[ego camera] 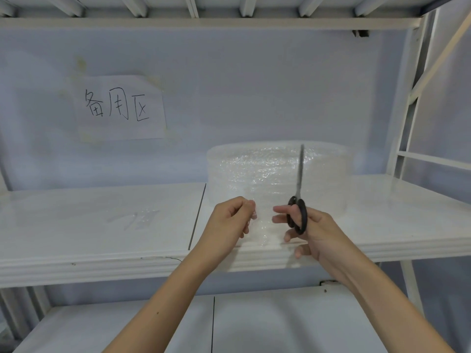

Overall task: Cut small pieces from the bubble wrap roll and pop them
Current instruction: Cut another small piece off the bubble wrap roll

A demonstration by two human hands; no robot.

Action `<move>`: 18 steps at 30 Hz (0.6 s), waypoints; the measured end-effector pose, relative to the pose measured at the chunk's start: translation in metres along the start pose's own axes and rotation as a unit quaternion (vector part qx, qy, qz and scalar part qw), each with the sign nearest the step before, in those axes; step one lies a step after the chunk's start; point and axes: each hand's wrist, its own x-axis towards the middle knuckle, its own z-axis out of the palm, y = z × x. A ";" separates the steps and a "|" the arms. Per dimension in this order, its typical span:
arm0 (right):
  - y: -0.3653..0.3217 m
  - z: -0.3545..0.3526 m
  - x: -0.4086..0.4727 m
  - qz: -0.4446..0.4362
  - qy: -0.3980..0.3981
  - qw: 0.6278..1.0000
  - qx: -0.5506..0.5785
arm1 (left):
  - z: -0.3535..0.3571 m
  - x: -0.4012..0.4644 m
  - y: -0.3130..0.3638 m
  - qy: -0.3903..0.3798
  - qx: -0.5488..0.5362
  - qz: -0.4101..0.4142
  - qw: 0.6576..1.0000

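A wide roll of clear bubble wrap lies on the white shelf, right of its middle. A loose flap of wrap hangs from the roll toward the shelf's front edge, between my hands. My left hand pinches the flap's left edge with curled fingers. My right hand holds black-handled scissors, fingers through the loops, blades closed and pointing straight up in front of the roll.
Small scraps of clear wrap lie on the shelf to the left. A paper sign with handwritten characters is taped to the back wall. White rack posts stand at the right, and a lower shelf sits below.
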 end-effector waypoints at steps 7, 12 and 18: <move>-0.008 -0.045 0.001 -0.008 0.138 0.990 -0.028 | 0.005 0.002 0.003 -0.009 -0.015 -0.005 1.000; -0.012 -0.077 0.010 0.023 0.225 0.965 -0.134 | 0.007 0.003 0.002 -0.010 -0.025 -0.014 1.000; -0.011 -0.096 0.017 0.096 0.252 0.892 -0.363 | 0.006 0.003 0.006 -0.007 -0.041 -0.019 0.999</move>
